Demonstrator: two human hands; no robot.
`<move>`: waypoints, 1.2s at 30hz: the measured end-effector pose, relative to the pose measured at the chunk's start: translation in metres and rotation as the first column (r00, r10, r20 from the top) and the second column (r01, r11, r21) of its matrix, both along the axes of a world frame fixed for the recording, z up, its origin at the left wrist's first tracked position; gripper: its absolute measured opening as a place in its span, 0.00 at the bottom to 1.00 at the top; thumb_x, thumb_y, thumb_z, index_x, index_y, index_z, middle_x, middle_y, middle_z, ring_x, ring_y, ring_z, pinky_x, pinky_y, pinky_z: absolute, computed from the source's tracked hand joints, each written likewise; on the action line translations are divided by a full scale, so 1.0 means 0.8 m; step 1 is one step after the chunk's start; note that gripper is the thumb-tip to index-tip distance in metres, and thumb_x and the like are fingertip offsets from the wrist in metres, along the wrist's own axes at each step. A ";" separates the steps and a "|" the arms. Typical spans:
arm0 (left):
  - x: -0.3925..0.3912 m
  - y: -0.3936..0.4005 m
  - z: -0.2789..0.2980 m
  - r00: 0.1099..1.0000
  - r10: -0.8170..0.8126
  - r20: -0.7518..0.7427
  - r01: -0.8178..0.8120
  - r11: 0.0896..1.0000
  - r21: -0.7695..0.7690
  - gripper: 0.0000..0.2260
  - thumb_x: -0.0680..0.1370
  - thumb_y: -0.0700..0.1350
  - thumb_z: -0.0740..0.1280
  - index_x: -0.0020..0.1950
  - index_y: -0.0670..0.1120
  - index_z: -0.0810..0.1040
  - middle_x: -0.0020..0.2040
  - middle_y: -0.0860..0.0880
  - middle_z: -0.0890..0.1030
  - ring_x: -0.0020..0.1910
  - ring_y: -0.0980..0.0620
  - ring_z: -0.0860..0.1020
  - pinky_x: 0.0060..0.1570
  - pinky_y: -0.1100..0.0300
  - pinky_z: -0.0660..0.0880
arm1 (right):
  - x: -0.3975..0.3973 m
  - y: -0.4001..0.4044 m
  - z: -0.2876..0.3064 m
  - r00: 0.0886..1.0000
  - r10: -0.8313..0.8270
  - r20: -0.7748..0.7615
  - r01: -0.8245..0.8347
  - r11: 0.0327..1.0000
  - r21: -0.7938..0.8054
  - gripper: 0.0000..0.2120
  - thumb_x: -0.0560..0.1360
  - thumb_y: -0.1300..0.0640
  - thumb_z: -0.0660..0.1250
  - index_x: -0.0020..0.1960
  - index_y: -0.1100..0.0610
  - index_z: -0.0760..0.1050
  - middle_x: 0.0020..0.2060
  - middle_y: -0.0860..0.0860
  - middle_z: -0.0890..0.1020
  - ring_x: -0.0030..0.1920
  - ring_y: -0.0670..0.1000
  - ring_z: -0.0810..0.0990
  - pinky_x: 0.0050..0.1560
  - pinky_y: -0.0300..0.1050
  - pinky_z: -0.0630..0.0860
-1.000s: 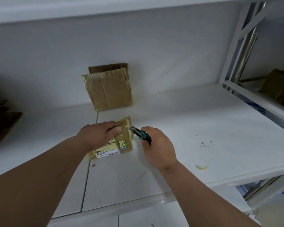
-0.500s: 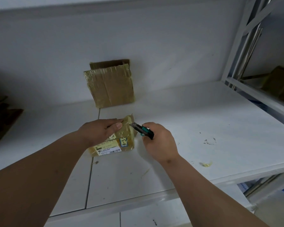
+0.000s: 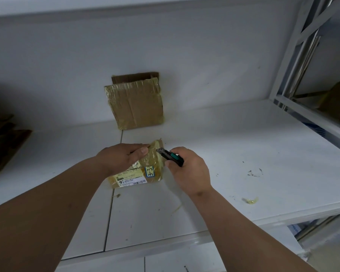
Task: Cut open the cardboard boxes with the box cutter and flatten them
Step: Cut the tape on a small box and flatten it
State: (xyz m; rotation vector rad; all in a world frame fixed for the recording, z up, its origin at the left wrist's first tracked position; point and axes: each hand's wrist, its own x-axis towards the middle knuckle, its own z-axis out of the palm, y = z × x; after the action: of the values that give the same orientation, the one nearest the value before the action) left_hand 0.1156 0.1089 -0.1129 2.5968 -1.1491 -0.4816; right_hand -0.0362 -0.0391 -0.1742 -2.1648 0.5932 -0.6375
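A small cardboard box (image 3: 147, 169) wrapped in yellowish tape, with a white shipping label and a "3-3" sticker, lies on the white shelf (image 3: 234, 154). My left hand (image 3: 120, 158) presses down on its top, thumb at the upper right edge. My right hand (image 3: 188, 169) grips a black and teal box cutter (image 3: 170, 155), whose tip touches the box's upper right side. A flattened taped box (image 3: 135, 105) leans upright against the back wall, with another brown piece behind it.
Dark cardboard pieces (image 3: 2, 142) lie at the shelf's left end. A white metal rack frame (image 3: 302, 61) stands at the right, with brown boxes (image 3: 338, 103) behind it. Tape scraps (image 3: 250, 200) and specks dot the shelf near its front edge.
The view has shifted slightly. The cutter tip has crept up along the box's right edge toward its top corner, and my left hand stays pressed on the box.
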 end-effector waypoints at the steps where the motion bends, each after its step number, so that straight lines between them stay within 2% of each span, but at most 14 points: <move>1: 0.000 0.000 0.001 1.000 0.002 -0.003 -0.002 1.000 0.005 0.31 0.73 0.70 0.44 0.73 0.65 0.65 0.68 0.58 0.76 0.69 0.52 0.71 0.68 0.51 0.66 | 0.001 0.000 0.001 1.000 -0.004 -0.001 0.004 1.000 0.008 0.08 0.76 0.53 0.68 0.55 0.47 0.78 0.45 0.44 0.80 0.44 0.49 0.78 0.41 0.41 0.70; 4: 0.002 0.001 0.002 1.000 0.007 -0.006 -0.007 1.000 0.014 0.32 0.73 0.70 0.43 0.73 0.64 0.66 0.68 0.56 0.76 0.68 0.52 0.71 0.67 0.53 0.66 | 0.004 0.002 0.003 1.000 0.008 0.000 -0.008 1.000 0.016 0.07 0.76 0.53 0.68 0.54 0.46 0.79 0.43 0.43 0.79 0.43 0.49 0.77 0.41 0.40 0.69; 6: 0.005 0.003 0.000 1.000 0.003 -0.009 -0.003 1.000 0.010 0.35 0.73 0.75 0.41 0.73 0.63 0.66 0.68 0.56 0.76 0.68 0.52 0.71 0.67 0.52 0.66 | 0.005 0.002 0.001 1.000 0.022 -0.006 -0.022 0.999 -0.028 0.04 0.76 0.53 0.67 0.47 0.43 0.76 0.38 0.42 0.76 0.40 0.47 0.74 0.37 0.39 0.67; 8: 0.005 0.003 -0.001 1.000 0.002 -0.009 -0.002 1.000 0.001 0.36 0.72 0.76 0.41 0.73 0.63 0.66 0.68 0.56 0.76 0.68 0.52 0.72 0.68 0.51 0.66 | 0.006 0.001 -0.002 0.999 0.035 0.003 -0.035 0.996 -0.080 0.09 0.76 0.54 0.67 0.40 0.42 0.71 0.34 0.42 0.71 0.37 0.46 0.71 0.34 0.37 0.62; 10: 0.004 0.001 -0.001 1.000 0.004 -0.008 -0.004 1.000 -0.001 0.32 0.74 0.71 0.43 0.74 0.62 0.67 0.68 0.55 0.76 0.68 0.52 0.72 0.68 0.51 0.66 | 0.003 0.001 -0.005 0.999 0.042 0.001 -0.042 0.992 -0.122 0.04 0.76 0.54 0.67 0.45 0.45 0.76 0.35 0.43 0.70 0.37 0.47 0.70 0.34 0.38 0.63; 12: 0.004 0.000 0.000 1.000 0.001 -0.007 -0.001 1.000 0.003 0.31 0.74 0.68 0.44 0.74 0.62 0.67 0.69 0.55 0.75 0.69 0.52 0.71 0.68 0.51 0.66 | -0.001 0.001 -0.007 0.999 0.034 -0.015 -0.036 0.983 -0.177 0.07 0.76 0.54 0.67 0.54 0.49 0.79 0.37 0.43 0.72 0.38 0.47 0.71 0.37 0.41 0.66; 16: 0.009 -0.001 -0.004 1.000 -0.021 0.007 0.021 0.999 0.050 0.36 0.71 0.77 0.41 0.73 0.65 0.66 0.70 0.58 0.73 0.70 0.53 0.70 0.69 0.50 0.66 | -0.012 -0.001 -0.007 0.994 0.059 -0.090 -0.080 0.966 -0.246 0.13 0.77 0.53 0.66 0.61 0.48 0.78 0.45 0.47 0.78 0.46 0.50 0.77 0.43 0.42 0.71; 18: 0.010 -0.004 -0.006 0.999 -0.046 0.028 0.044 0.996 0.082 0.37 0.70 0.78 0.39 0.73 0.66 0.65 0.70 0.59 0.73 0.69 0.53 0.71 0.69 0.49 0.66 | -0.018 -0.004 -0.006 0.990 0.073 -0.117 -0.101 0.962 -0.254 0.15 0.77 0.52 0.65 0.63 0.47 0.77 0.48 0.47 0.80 0.50 0.51 0.78 0.47 0.43 0.74; 22: 0.005 -0.009 -0.003 0.999 -0.031 0.028 0.028 0.996 0.084 0.31 0.73 0.70 0.44 0.73 0.64 0.66 0.71 0.59 0.72 0.70 0.54 0.70 0.70 0.51 0.65 | -0.025 -0.003 -0.004 0.980 0.102 -0.170 -0.147 0.948 -0.281 0.20 0.76 0.48 0.60 0.66 0.47 0.76 0.51 0.48 0.80 0.53 0.52 0.78 0.50 0.47 0.76; 26: 0.006 -0.011 -0.002 1.000 -0.027 0.014 0.026 0.996 0.089 0.32 0.73 0.69 0.45 0.73 0.63 0.66 0.72 0.58 0.71 0.70 0.54 0.70 0.70 0.51 0.65 | -0.035 0.000 -0.003 0.959 0.114 -0.259 -0.197 0.926 -0.323 0.27 0.71 0.46 0.51 0.65 0.49 0.76 0.52 0.49 0.79 0.53 0.54 0.78 0.48 0.48 0.76; 28: 0.008 -0.013 -0.003 0.999 -0.026 0.023 0.023 0.995 0.095 0.31 0.74 0.69 0.45 0.73 0.63 0.66 0.72 0.58 0.71 0.70 0.54 0.70 0.70 0.51 0.65 | -0.039 0.000 -0.004 0.949 0.117 -0.293 -0.217 0.915 -0.339 0.25 0.72 0.47 0.51 0.64 0.50 0.76 0.52 0.49 0.79 0.54 0.54 0.78 0.48 0.48 0.76; 32: 0.007 -0.012 -0.004 0.999 -0.025 0.032 0.022 0.995 0.098 0.32 0.72 0.71 0.44 0.73 0.65 0.66 0.72 0.59 0.71 0.70 0.54 0.70 0.70 0.49 0.65 | -0.040 0.001 -0.006 0.949 0.107 -0.295 -0.214 0.909 -0.357 0.14 0.78 0.52 0.59 0.62 0.50 0.75 0.52 0.48 0.78 0.53 0.54 0.77 0.45 0.46 0.73; 36: 0.006 -0.012 -0.003 0.999 -0.018 0.044 0.013 0.994 0.111 0.32 0.72 0.72 0.43 0.73 0.66 0.65 0.71 0.59 0.72 0.70 0.54 0.70 0.70 0.48 0.65 | -0.042 0.003 -0.005 0.948 0.100 -0.303 -0.207 0.914 -0.348 0.13 0.79 0.53 0.59 0.61 0.50 0.75 0.52 0.49 0.78 0.53 0.54 0.77 0.46 0.46 0.74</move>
State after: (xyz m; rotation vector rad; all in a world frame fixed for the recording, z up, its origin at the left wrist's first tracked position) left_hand 0.1201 0.0997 -0.1150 2.7084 -1.1895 -0.5061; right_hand -0.0696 -0.0363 -0.1783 -2.6629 0.4625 -0.3814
